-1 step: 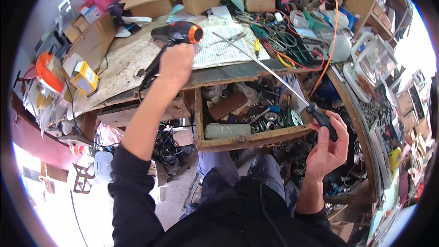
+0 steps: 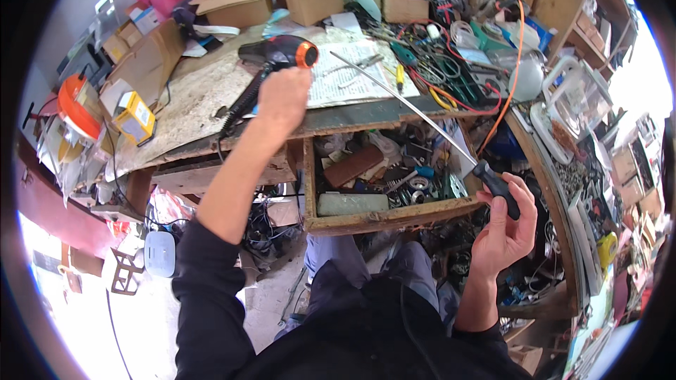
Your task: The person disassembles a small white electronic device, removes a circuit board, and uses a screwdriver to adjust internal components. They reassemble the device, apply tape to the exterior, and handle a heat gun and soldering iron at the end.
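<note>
My right hand grips the black handle of a long screwdriver. Its thin shaft slants up and leftward over the drawer and the bench edge, the tip above a printed sheet. My left hand is curled into a fist and slightly blurred; what it holds, if anything, is hidden. Just beyond it lies a black hair dryer with an orange ring, its handle running down-left beside my wrist. I cannot tell whether this hand touches it.
An open wooden drawer full of tools and parts juts toward my legs. Pliers, wires and a yellow screwdriver crowd the bench's right side. Cardboard boxes stand at the back, and a yellow box sits at left. An orange cable hangs down at right.
The view has shifted a little, so the bench and dryer appear slightly further right. My left fist has moved slightly right with them. My right hand still holds the screwdriver in nearly the same place.
</note>
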A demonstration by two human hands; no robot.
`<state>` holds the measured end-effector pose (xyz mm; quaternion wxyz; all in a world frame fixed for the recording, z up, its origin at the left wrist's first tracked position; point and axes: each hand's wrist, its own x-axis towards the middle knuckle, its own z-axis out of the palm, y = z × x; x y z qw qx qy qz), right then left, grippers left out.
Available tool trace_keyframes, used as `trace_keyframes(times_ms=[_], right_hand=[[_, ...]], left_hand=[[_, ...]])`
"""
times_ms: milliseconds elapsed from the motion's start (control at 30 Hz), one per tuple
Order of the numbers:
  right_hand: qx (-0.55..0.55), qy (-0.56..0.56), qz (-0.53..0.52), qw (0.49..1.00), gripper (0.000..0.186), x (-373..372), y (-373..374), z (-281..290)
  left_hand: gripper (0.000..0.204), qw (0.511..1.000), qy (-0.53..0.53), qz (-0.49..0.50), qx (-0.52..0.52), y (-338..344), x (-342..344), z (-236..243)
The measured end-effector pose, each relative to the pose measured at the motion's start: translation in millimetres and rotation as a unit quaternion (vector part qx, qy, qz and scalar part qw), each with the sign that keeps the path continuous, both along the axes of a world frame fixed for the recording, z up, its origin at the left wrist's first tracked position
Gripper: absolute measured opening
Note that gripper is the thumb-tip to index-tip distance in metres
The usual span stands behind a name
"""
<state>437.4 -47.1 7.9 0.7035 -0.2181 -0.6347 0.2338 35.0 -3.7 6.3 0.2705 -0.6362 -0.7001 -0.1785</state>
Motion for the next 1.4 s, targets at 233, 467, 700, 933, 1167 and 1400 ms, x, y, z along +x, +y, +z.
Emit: trace_keyframes(times_ms=[233, 467, 700, 933, 1167, 1400], right_hand=[[0.009, -0.006, 0.039, 0.999, 0.024, -14, 5, 5], [-0.058, 0.016, 0.130, 0.990, 0.023, -41, 22, -10], [-0.061, 0.023, 0.161, 0.985, 0.023, -71, 32, -13], [-0.042, -0.018, 0.118, 0.992, 0.020, -76, 27, -8], [-0.033, -0.198, 0.039, 0.979, 0.015, -69, 21, 27], [-0.239, -0.208, 0.064, 0.946, 0.030, -61, 50, 42]], left_hand=[[0.025, 0.998, -0.049, -0.024, 0.014, -1, 31, 9], [0.026, 0.991, -0.007, 0.080, 0.108, -52, -38, 13], [0.054, 0.967, -0.253, 0.005, 0.000, -56, -70, 9], [0.053, 0.957, -0.290, 0.013, 0.006, -47, -79, 4], [0.059, 0.960, -0.268, 0.049, -0.064, -37, -85, 10], [0.053, 0.964, -0.262, 0.033, -0.035, -38, -91, 0]])
